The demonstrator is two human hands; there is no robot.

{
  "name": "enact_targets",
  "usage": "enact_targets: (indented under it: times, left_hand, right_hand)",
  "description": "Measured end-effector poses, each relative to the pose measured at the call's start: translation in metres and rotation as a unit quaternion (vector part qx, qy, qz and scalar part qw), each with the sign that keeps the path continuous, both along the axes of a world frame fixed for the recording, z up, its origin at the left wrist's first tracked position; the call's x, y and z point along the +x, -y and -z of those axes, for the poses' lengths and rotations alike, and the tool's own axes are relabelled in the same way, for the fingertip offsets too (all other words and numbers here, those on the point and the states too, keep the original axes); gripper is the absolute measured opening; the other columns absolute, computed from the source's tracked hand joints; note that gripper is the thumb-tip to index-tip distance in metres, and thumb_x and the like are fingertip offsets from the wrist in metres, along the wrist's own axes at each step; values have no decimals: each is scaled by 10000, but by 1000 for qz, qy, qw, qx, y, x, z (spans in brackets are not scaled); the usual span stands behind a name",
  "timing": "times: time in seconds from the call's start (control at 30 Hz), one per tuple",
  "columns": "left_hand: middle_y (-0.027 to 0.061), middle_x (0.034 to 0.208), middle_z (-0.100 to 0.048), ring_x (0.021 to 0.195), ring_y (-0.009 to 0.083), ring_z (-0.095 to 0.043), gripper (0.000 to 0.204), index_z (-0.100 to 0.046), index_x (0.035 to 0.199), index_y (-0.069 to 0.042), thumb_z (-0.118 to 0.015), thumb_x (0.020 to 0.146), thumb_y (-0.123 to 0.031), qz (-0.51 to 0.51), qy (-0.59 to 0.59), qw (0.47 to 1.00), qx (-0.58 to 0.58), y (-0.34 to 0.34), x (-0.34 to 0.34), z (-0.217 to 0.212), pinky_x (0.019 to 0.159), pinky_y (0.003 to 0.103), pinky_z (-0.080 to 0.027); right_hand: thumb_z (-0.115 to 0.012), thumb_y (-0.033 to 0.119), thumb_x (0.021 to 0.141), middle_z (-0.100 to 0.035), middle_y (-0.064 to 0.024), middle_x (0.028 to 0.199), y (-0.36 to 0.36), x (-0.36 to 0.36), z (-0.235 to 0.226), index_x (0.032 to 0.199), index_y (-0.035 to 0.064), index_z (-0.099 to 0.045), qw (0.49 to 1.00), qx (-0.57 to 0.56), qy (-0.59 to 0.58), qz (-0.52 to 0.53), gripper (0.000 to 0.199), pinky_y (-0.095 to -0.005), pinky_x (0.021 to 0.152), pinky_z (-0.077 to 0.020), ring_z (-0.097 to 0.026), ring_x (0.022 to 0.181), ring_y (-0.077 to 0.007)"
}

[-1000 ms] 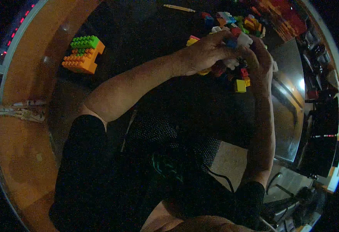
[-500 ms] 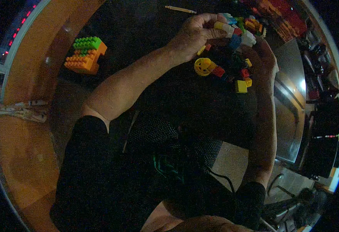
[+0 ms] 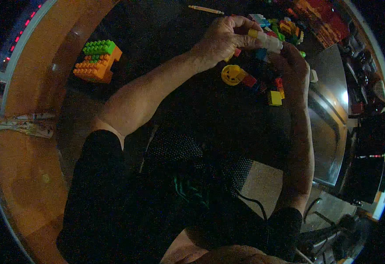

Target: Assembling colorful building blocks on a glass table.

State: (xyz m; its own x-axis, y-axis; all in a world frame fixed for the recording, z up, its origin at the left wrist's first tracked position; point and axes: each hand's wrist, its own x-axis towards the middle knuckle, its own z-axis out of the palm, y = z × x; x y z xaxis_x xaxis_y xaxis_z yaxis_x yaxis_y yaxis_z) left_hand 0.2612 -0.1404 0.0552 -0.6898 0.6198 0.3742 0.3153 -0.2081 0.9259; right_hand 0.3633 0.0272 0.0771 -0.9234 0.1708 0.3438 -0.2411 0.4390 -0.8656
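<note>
Near the far side of the dark table, my left hand point(image 3: 224, 38) pinches a yellow toy brick point(image 3: 253, 33) between thumb and fingers. White toy bricks point(image 3: 270, 42) sit in line against it, and the fingers of my right hand point(image 3: 294, 62) close on their other end. Below the hands lie a round yellow piece point(image 3: 231, 75), a red brick point(image 3: 248, 80) and a yellow brick point(image 3: 274, 98). Behind my hands is a pile of coloured bricks point(image 3: 285, 30), partly hidden by them.
An orange and green brick block point(image 3: 96, 61) stands at the left on the table. A pen-like stick point(image 3: 205, 9) lies at the far edge. Beside my right forearm are a white piece point(image 3: 314, 76) and a shiny grey panel point(image 3: 331, 114).
The white bricks now line up with the yellow one between my hands; before, they were apart. My right hand has shifted slightly to the left.
</note>
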Motion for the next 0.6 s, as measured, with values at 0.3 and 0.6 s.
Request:
enact_targets:
  times: [0.3, 0.6]
  left_hand:
    - [18, 966, -628, 866, 108, -607, 302, -605, 1038, -54, -680, 811, -238, -2, -23, 999, -42, 1, 3, -4, 706, 263, -530]
    - [15, 920, -629, 824, 99, -602, 291, -609, 1028, -53, -688, 806, -223, -13, -87, 996, -18, 0, 2, -1, 693, 251, -523]
  right_hand:
    - [-668, 126, 772, -658, -67, 883, -2, 0, 4, 1052, 38, -628, 999, 25, -7, 37, 297, -261, 698, -484, -592, 776, -108]
    - [-674, 122, 771, -592, -33, 738, -2, -1, 7, 935, 25, -615, 1000, 15, -14, 18, 199, -266, 605, -448, -520, 664, -86]
